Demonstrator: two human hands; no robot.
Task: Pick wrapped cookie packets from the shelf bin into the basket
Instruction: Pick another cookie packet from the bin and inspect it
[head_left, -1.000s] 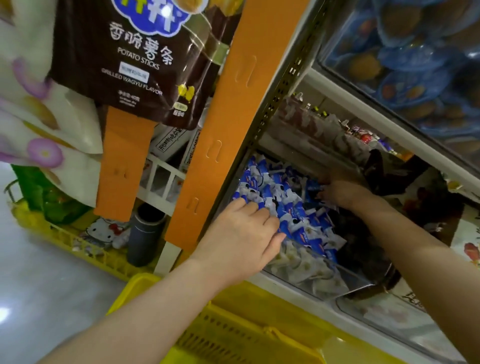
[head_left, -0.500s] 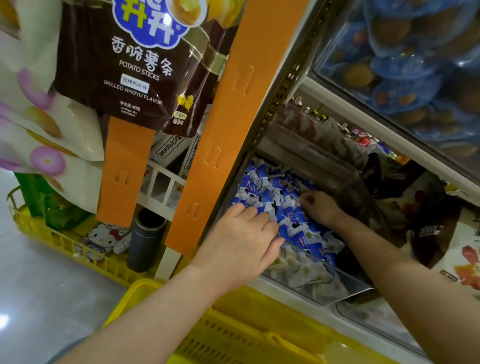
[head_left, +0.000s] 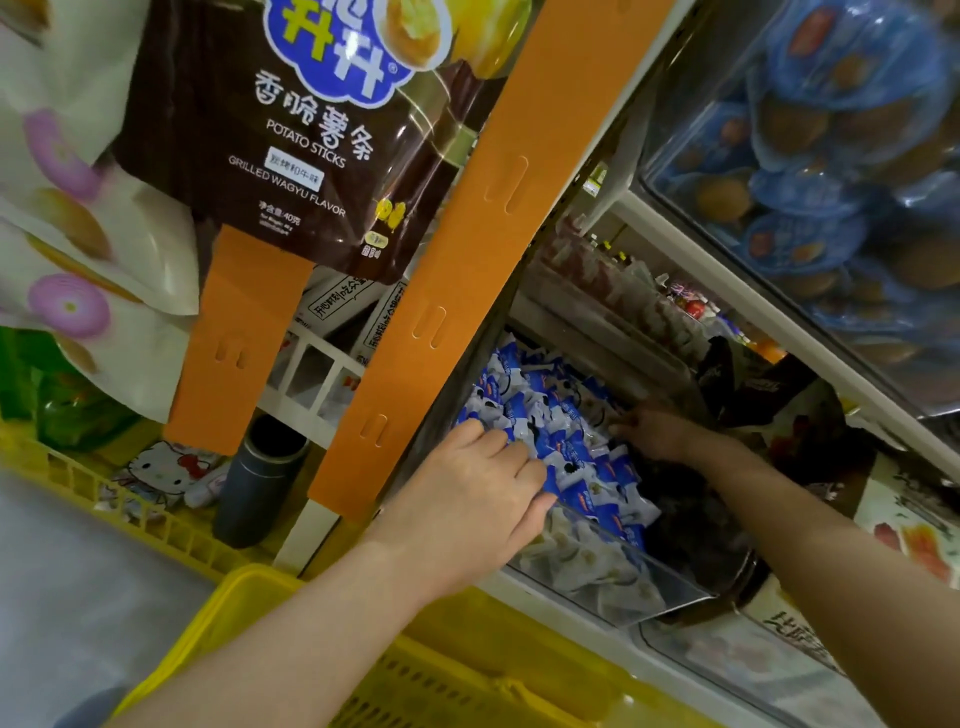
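One left hand (head_left: 480, 486), one right hand (head_left: 653, 432), many packets (head_left: 553, 415)

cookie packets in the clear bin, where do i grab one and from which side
Probably pinch a top one of the cookie packets by its crimped end, coming down over the low clear front wall of the bin. They lie loose in a heap, ends poking out, and the bin is open on top.

The cookie packets (head_left: 561, 441) were crinkled, glossy plastic film in blue and white, heaped in a clear, smooth plastic shelf bin (head_left: 623, 587). The basket (head_left: 415, 686) was yellow moulded plastic with a slotted wall. The potato sticks bag (head_left: 291, 156) was shiny brown film catching glare. The orange hanging strips (head_left: 467, 260) looked matt and smooth, as did a dark grey cylinder (head_left: 260, 478).
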